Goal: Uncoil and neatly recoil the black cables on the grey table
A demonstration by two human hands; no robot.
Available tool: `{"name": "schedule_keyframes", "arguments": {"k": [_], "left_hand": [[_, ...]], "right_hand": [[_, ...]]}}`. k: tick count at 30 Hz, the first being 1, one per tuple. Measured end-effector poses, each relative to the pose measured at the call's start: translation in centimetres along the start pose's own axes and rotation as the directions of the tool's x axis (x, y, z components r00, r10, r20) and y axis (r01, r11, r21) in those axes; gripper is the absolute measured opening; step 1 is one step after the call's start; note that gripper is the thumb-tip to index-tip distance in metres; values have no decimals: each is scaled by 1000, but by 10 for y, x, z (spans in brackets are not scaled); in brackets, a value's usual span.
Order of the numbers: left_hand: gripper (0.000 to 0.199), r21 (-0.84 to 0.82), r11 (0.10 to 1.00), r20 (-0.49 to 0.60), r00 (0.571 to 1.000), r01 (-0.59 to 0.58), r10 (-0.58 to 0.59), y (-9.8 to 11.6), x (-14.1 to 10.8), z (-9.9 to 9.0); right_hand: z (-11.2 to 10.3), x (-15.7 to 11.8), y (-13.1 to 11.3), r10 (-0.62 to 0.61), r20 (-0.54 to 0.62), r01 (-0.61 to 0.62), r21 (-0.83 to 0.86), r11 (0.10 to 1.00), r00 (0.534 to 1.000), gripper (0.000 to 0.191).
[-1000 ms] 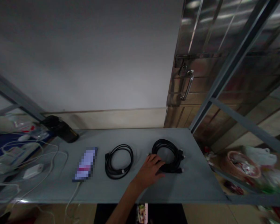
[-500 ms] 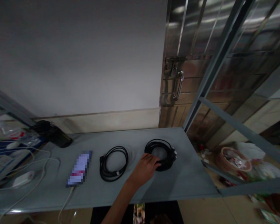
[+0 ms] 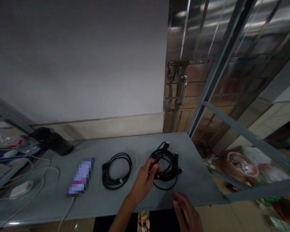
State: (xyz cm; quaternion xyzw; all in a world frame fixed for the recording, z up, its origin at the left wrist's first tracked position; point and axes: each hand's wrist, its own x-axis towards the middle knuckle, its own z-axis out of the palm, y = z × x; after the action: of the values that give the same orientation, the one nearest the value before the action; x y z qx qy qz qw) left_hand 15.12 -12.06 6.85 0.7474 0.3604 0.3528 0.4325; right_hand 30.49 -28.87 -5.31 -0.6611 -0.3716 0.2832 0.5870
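Observation:
Two coils of black cable lie on the grey tabletop [image 3: 91, 203]. My left hand [image 3: 145, 180] is closed on a strand of the right cable coil [image 3: 170, 170], at its left side; a connector end stands up at the back of that coil. The left cable coil [image 3: 117, 170] lies in a neat ring, untouched. My right hand [image 3: 187, 212] is at the table's front edge, below the right coil, with its fingers apart and nothing in them.
A phone [image 3: 81, 177] with a white cord lies left of the coils. Further left are a black bottle [image 3: 54, 140], a white adapter [image 3: 21, 189] and tangled white cables. Grey metal posts [image 3: 215, 74] rise at the right, with a basket [image 3: 241, 164] beyond.
My left hand has turned and pulled a strand with its connector out of the right coil, which is looser. My right hand has come into view at the bottom.

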Motion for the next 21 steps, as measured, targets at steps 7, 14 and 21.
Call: {"name": "schedule_keyframes", "arguments": {"k": [7,14,21], "left_hand": [[30,-428,902,-380,917,-55,-124,31,-25,-28],[33,-627,774,-531,777,-93,-337,41,-71,-49],[40,-429,886,-476,788,179,-390,18,-106,-45]], "right_hand": [[13,33,-8,98,105,-111,124,986,990,63],[37,24,-5,83,-32,-83,25,996,996,68],[38,5,-50,331,351,-407,169,898,876,80]]}}
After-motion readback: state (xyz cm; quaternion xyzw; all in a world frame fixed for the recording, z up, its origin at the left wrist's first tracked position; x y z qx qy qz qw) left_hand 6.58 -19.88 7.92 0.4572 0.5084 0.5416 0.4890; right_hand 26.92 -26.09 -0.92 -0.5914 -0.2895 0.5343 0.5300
